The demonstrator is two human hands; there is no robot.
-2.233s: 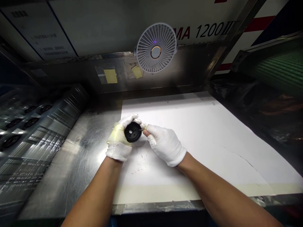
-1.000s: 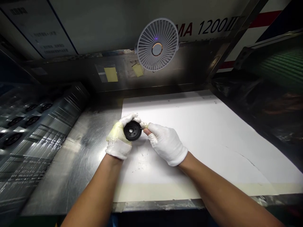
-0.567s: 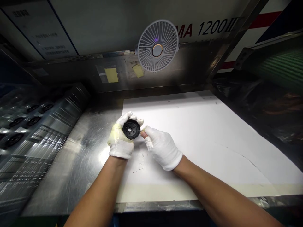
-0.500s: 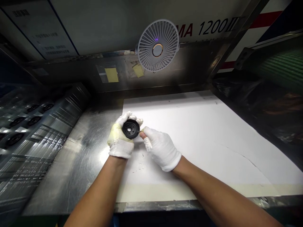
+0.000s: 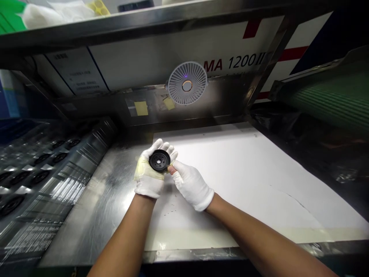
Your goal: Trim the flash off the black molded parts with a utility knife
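Both grips are busy: my left grip (image 5: pixel 148 181) cradles the black holed disc (image 5: pixel 159 160), now tipped further toward me, while my right grip (image 5: pixel 191 186) pinches a thin sliver (image 5: pixel 168 166) at its rim.

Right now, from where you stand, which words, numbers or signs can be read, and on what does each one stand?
"MA 1200II" (last strokes unclear): on the white machine panel, right of the fan.
Small-print notice, left of the fan: too small to read.
Black disc: no legible marking.
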